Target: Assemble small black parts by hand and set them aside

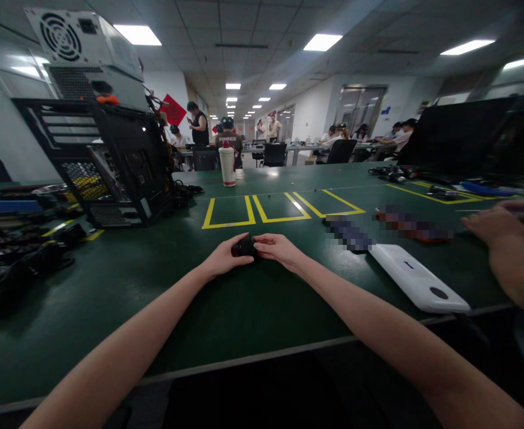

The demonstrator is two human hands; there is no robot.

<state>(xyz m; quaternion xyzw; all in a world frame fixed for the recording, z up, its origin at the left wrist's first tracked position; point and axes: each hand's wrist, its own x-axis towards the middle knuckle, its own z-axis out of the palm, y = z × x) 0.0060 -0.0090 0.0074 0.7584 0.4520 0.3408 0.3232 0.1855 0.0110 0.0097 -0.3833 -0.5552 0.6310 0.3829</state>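
A small black round object is held between both hands, low over the green table in the middle. My left hand has its fingers and thumb around the left side of it. From the right, my right hand pinches the same object with its fingertips. The underside of the object is hidden, and its exact kind is too small to tell. Yellow taped outlines lie on the table just beyond the hands.
An open computer case with power supplies on top stands at the left. A white cup stands at the back. Right of centre lie a white device and two blurred items. Another person's hands are at the far right.
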